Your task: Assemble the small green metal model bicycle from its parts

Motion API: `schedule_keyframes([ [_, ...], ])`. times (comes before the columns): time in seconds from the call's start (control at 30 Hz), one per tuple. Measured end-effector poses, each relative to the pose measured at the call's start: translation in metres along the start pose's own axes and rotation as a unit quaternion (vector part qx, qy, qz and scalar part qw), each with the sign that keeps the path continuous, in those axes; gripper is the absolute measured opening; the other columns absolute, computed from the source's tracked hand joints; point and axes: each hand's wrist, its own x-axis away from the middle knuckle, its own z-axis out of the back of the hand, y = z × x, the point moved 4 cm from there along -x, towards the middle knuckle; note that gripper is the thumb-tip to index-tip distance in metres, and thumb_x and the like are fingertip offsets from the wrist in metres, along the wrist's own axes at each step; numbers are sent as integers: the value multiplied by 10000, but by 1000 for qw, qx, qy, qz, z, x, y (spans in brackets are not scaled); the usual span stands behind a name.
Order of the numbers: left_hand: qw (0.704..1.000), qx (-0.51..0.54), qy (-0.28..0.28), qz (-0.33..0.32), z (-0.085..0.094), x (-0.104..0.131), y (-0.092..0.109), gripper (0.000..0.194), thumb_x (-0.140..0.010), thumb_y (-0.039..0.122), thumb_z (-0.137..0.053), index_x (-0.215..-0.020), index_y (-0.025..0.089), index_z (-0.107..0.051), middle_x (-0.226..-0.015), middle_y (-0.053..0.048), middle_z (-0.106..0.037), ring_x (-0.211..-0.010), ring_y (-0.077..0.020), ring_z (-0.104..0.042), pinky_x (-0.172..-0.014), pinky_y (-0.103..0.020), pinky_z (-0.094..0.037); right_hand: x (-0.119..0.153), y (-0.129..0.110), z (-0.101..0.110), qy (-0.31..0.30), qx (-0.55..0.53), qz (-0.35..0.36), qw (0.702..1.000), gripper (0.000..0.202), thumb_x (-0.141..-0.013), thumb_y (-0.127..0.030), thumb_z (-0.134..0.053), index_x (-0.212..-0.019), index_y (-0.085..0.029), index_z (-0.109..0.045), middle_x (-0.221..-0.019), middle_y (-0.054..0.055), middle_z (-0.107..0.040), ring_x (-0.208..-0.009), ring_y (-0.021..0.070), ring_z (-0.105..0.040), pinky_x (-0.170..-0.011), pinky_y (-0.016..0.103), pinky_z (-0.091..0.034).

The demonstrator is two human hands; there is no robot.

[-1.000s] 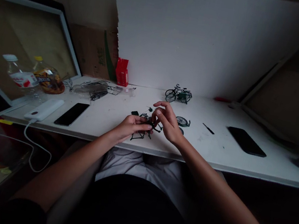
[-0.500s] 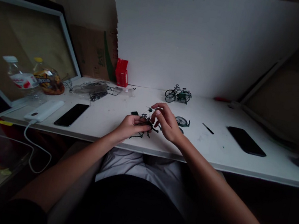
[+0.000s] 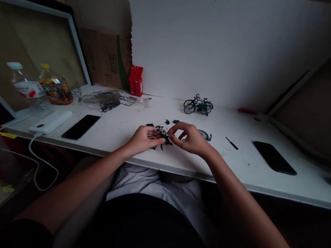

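My left hand (image 3: 143, 140) is closed around a dark model bicycle frame (image 3: 168, 141), low over the table near its front edge. The thumb and forefinger of my right hand (image 3: 193, 139) pinch together at that frame's right side; whatever is between the tips is too small to name. Behind my right hand lies a small spoked wheel with a dark fender (image 3: 204, 134). Small dark pieces (image 3: 167, 122) rest just beyond my fingertips. Farther back stands an assembled model bicycle (image 3: 199, 105), dark green and black.
A small screwdriver-like tool (image 3: 231, 143) and a black phone (image 3: 275, 157) lie to the right. On the left are another phone (image 3: 81, 126), a white power bank (image 3: 51, 121) with a cable, two bottles (image 3: 57, 90), and wiry parts with plastic wrap (image 3: 102, 98). A red box (image 3: 136, 81) stands behind.
My right hand has come down and turned flatter, its raised fingers now pinching at the frame. My left hand keeps its hold, and the frame is tilted differently.
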Motion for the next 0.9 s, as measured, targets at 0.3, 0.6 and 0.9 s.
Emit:
schedule_keyframes([
  [0.3, 999, -49, -10, 8, -3, 3, 4, 315, -697, 301, -911, -869, 126, -713, -881, -92, -783, -797, -194, -736, -742, -298, -587, 1, -2, 0, -49, 61, 14, 997, 145, -898, -272, -702, -978, -192, -793, -998, 68, -805, -888, 200, -735, -801, 311, -554],
  [0.6, 997, -70, -23, -16, -11, 7, 5, 230, -729, 255, -862, -878, 136, -733, -876, -74, -777, -770, -185, -733, -714, -279, -586, 2, 4, -2, -98, 39, -47, 993, 163, -836, -235, -695, -956, -202, -801, -987, 45, -809, -861, 189, -733, -794, 294, -533],
  [0.9, 997, -77, -19, -12, -10, 6, 4, 223, -727, 259, -857, -857, 132, -726, -854, -65, -770, -772, -179, -735, -719, -262, -577, -1, 5, 0, -93, 14, -90, 991, 189, -819, -287, -697, -936, -188, -808, -943, 44, -814, -855, 200, -735, -802, 300, -525],
])
